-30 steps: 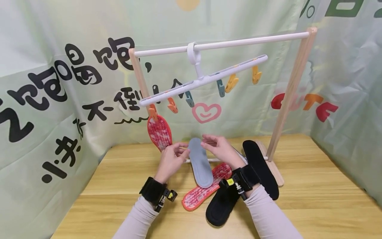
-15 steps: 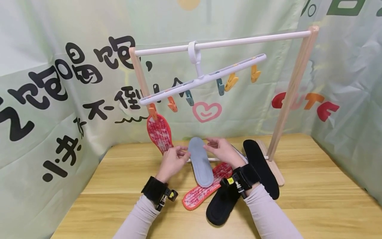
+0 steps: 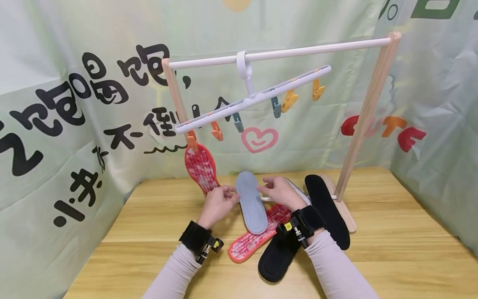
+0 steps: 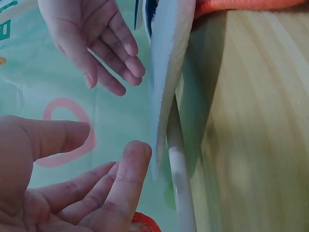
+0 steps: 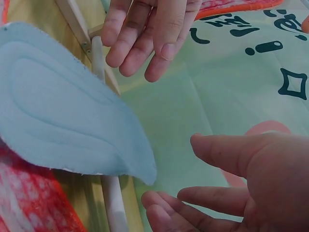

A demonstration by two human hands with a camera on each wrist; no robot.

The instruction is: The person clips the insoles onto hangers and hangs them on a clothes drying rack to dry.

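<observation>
Grey-blue insole [image 3: 252, 203] leans between left fingers [image 4: 126, 181] and right fingers [image 5: 215, 198], both loosely parted beside it.

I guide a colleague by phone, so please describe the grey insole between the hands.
On the table stands a rack. Below its hanger, between the left hand and the right hand, a pale grey-blue insole crosses the low white bar. Its plain pale face sets it apart from the red-patterned insole and black insoles.
</observation>
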